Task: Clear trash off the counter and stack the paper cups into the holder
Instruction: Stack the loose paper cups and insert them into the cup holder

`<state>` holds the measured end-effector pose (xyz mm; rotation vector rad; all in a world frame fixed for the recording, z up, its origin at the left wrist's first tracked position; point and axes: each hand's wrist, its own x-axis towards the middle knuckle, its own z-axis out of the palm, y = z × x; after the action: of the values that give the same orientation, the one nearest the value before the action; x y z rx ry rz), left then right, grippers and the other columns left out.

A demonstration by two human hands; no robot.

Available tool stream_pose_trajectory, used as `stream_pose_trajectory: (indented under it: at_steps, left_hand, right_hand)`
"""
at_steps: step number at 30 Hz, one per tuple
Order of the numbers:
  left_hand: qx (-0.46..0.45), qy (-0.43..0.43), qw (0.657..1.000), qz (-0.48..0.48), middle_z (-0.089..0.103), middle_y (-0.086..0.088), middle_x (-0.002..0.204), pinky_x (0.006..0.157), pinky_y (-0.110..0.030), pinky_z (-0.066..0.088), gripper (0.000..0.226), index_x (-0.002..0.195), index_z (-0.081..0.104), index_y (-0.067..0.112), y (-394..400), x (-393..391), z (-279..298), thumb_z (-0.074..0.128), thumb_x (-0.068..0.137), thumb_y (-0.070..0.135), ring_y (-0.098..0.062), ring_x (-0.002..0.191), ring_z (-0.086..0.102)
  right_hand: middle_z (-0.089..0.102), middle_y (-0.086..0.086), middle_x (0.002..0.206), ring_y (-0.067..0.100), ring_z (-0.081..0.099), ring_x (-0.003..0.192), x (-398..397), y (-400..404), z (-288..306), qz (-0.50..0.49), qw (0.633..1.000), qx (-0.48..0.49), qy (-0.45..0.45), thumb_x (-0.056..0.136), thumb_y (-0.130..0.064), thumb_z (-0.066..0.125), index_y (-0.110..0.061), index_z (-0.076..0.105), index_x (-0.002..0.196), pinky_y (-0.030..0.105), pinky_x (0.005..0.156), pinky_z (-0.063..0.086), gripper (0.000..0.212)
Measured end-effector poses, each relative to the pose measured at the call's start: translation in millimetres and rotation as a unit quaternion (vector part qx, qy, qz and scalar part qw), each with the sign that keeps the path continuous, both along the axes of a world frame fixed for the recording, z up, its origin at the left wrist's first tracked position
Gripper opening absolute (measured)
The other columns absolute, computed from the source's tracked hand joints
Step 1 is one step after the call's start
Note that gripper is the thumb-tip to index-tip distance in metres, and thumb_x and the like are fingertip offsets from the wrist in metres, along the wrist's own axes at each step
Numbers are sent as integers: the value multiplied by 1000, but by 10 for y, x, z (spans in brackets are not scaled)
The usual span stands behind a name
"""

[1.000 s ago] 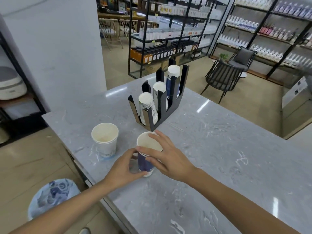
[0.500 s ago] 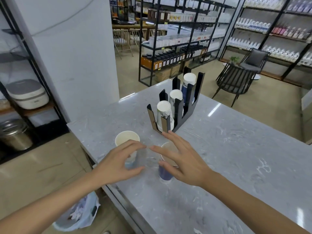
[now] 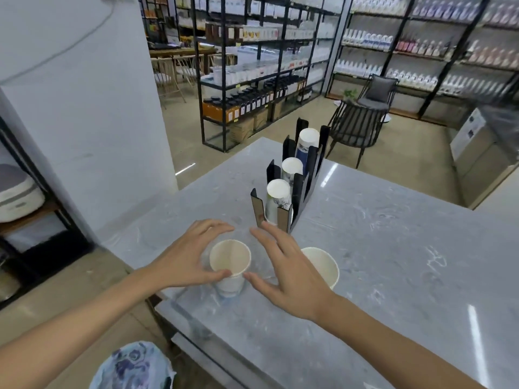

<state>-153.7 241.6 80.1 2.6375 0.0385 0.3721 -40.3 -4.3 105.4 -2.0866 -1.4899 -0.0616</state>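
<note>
A white paper cup point(image 3: 229, 259) stands upright near the left edge of the grey marble counter point(image 3: 393, 248). My left hand point(image 3: 182, 256) curves around its left side, thumb at the front rim, fingers arched behind it and not closed. My right hand point(image 3: 286, 270) is spread just right of this cup, fingers apart, holding nothing. A second upright cup point(image 3: 323, 265) stands behind my right hand, partly hidden by it. The black cup holder point(image 3: 297, 192) just beyond holds three stacks of upturned cups.
A bin lined with a blue patterned bag point(image 3: 134, 366) sits on the floor below the counter's left edge. A white pillar point(image 3: 84, 108) rises to the left. Black store shelves point(image 3: 252, 80) and a black chair point(image 3: 356, 127) stand beyond the counter.
Both hands let go of the blue-sided cup and moved left to the white cup. They now sit on either side of it.
</note>
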Motion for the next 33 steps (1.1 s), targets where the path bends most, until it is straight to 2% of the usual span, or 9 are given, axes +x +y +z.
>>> stream_pose_trajectory:
  at_steps: [3, 6, 9, 12, 16, 19, 26, 30, 33]
  left_hand:
    - [-17, 10, 998, -55, 23, 37, 151, 115, -22, 29, 91, 148, 29, 51, 126, 80, -62, 74, 72, 72, 7, 142, 26]
    - [-29, 20, 993, -110, 27, 32, 153, 116, -28, 34, 92, 149, 31, 50, 230, 128, -131, 74, 71, 75, 3, 144, 31]
    - [-31, 30, 989, -144, 30, 32, 155, 116, -34, 39, 87, 148, 32, 53, 345, 173, -177, 75, 74, 70, 3, 144, 32]
    - [-38, 18, 983, -181, 37, 32, 152, 112, -32, 43, 70, 142, 44, 54, 412, 205, -206, 76, 80, 56, 3, 140, 40]
    - [-45, -42, 973, -223, 56, 25, 141, 103, -32, 50, 36, 122, 68, 40, 450, 227, -268, 77, 88, 39, 0, 130, 54]
    - [-73, -65, 968, -232, 68, 20, 128, 101, -34, 52, 21, 111, 76, 29, 481, 248, -310, 75, 91, 33, -4, 124, 60]
    - [-144, -72, 965, -208, 75, 16, 109, 99, -29, 52, 20, 104, 80, 29, 587, 307, -257, 80, 85, 23, -7, 120, 62]
    - [-193, -99, 961, -168, 74, 19, 108, 99, -16, 47, 19, 100, 82, 26, 621, 363, -115, 80, 81, 25, -5, 117, 62]
    - [-224, -127, 957, -133, 75, 15, 105, 97, -17, 49, 21, 100, 82, 25, 644, 417, 39, 80, 79, 23, -6, 111, 66]
  right_hand:
    - [19, -3, 169, 11, 14, 157, -144, 151, -151, -28, 998, -7, 48, 97, -61, 55, -25, 15, 162, 23, 124, 16, 85]
    - [10, -6, 171, 12, 9, 158, -230, 262, -404, -67, 993, -28, 98, 92, -66, 57, -24, 3, 162, 22, 124, 10, 98]
    - [3, -10, 171, 12, 9, 157, -300, 339, -714, -114, 980, -37, 157, 87, -66, 65, -24, -6, 161, 28, 126, 14, 111]
    - [12, -9, 170, 12, 17, 156, -400, 416, -993, -163, 959, -21, 232, 81, -63, 73, -25, -6, 161, 34, 127, 22, 119]
    - [32, -24, 159, -1, 33, 147, -515, 574, -1245, -182, 937, 50, 295, 78, -55, 82, -34, 17, 156, 21, 121, 29, 104]
    - [44, -14, 153, 4, 44, 140, -562, 673, -1375, -227, 921, 63, 312, 79, -53, 82, -27, 28, 154, 32, 117, 40, 96]
    - [54, -18, 141, 0, 53, 128, -571, 808, -1366, -279, 905, 99, 306, 83, -39, 82, -46, 38, 136, 37, 108, 47, 69]
    - [56, -28, 137, -2, 54, 128, -553, 848, -1235, -287, 904, 148, 281, 85, -40, 80, -47, 42, 134, 30, 105, 48, 63]
    - [58, -27, 134, 2, 57, 129, -538, 883, -1068, -291, 898, 200, 265, 86, -42, 78, -50, 41, 135, 23, 99, 46, 62]
